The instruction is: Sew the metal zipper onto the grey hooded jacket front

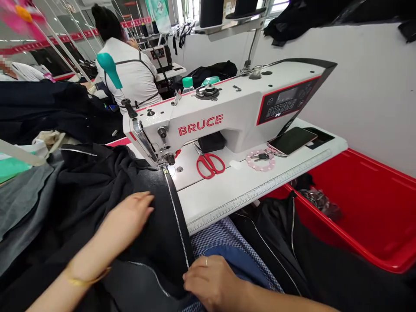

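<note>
A black jacket (152,242) lies across the sewing machine bed, with a silver-toothed zipper (178,221) along its right edge. The zipper's top end sits beneath the presser foot (165,167) of the white sewing machine (208,108), beside a small light. My left hand (131,214) rests flat on the black cloth left of the zipper, its fingers stretched out and holding nothing. Lower down, the fingers of my right hand (212,279) are closed around the jacket's zipper edge, near the zipper's lower end. Cloth hides my right fingertips.
Red-handled scissors (210,165), a pink bead ring with keys (261,160) and a phone (292,141) lie on the machine table (214,199). A red bin (367,208) stands at right. Another person (128,69) sits ahead at another machine. More dark garments (273,234) drape beside my lap.
</note>
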The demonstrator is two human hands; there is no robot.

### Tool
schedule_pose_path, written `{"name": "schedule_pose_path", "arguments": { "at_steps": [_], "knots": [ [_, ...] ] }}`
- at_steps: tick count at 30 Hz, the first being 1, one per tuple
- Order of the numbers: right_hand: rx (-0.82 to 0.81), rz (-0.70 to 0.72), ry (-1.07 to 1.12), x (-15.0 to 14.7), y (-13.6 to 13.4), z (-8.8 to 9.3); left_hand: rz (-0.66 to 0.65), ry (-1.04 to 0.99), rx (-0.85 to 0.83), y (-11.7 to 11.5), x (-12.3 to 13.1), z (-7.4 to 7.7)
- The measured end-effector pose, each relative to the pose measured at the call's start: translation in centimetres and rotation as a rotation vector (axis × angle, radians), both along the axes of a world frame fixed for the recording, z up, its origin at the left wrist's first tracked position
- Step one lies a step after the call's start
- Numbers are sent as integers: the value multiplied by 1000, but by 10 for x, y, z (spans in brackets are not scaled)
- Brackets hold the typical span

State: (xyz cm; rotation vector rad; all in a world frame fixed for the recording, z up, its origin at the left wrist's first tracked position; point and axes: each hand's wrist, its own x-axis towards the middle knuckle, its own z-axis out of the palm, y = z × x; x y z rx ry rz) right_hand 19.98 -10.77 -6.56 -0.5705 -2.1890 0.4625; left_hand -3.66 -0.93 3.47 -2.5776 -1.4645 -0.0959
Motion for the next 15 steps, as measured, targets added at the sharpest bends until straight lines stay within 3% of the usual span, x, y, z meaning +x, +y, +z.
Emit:
{"name": "schedule_pose_path", "arguments": {
  "at_steps": [3,7,10,15],
  "knots": [
    [-12,12,-4,1,3,0,-193,65,-6,18,43,-34],
    [-9,82,35,8,8,-4,-152,41,48,25,44,-60],
    [-82,103,125,14,10,-7,-146,-37,72,22,28,-69],
    [-331,159,123,17,10,-23,-168,-136,12,18,23,-69]
  ]
}}
